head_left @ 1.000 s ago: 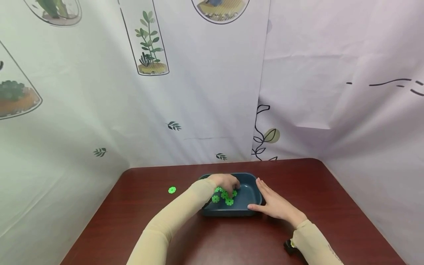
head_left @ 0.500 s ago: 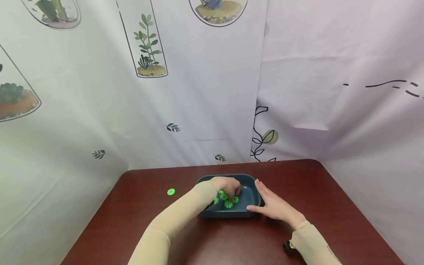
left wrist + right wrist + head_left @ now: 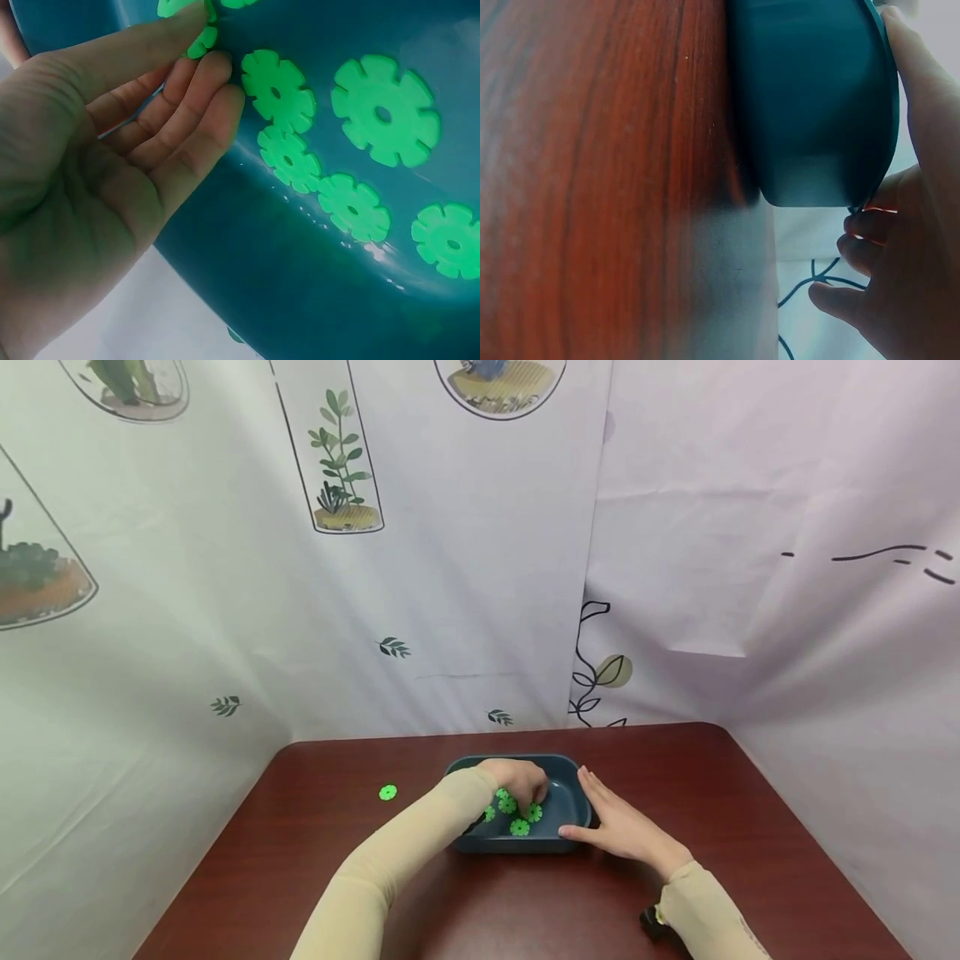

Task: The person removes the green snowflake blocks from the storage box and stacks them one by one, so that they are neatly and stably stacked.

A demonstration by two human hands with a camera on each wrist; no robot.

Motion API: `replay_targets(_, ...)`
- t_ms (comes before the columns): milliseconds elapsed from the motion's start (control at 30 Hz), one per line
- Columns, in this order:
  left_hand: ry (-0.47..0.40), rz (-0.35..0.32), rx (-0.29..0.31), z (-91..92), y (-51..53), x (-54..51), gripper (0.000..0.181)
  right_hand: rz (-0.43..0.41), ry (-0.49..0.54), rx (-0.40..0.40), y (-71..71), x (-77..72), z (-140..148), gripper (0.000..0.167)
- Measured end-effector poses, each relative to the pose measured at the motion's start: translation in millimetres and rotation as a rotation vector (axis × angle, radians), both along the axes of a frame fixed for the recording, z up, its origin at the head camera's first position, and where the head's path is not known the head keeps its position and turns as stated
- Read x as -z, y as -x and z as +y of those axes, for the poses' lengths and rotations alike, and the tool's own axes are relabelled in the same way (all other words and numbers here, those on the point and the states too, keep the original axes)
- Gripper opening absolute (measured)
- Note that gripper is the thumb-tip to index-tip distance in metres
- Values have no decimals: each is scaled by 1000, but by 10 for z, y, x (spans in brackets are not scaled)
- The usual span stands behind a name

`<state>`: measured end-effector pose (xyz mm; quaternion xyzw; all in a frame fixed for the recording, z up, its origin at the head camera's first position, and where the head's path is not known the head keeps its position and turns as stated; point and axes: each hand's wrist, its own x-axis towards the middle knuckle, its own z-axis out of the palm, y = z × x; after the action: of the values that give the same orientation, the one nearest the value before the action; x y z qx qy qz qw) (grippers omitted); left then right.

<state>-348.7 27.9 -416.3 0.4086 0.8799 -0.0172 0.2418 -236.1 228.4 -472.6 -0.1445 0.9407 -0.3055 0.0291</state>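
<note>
A dark teal rectangular tray holds several green notched discs, each with a small centre hole; some overlap. My left hand reaches down into the tray from the left. In the left wrist view, its thumb and fingers pinch a green notched disc that is partly hidden by the thumb. My right hand rests against the tray's right end, thumb and fingers spread along the rim. In the right wrist view, its thumb touches the rim and the fingertips lie at the far side.
One loose green disc lies on the reddish-brown table, left of the tray. A printed white cloth hangs behind the table. A small black object sits under the right wrist.
My left hand stays over the tray with only slight finger motion, a little lower than a second ago. A disc beneath its fingers has shifted slightly toward the near side. My right hand keeps its place.
</note>
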Motion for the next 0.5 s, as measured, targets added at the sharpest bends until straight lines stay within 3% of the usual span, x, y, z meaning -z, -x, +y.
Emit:
replay_targets(333,-169,-137,-27,-41,55,-17,16,7,-5,6,-19,-3,-10,110)
replay_targets(500,-223,-140,-37,-84,73,-49,15,3,-2,12,-28,-4,-17,109)
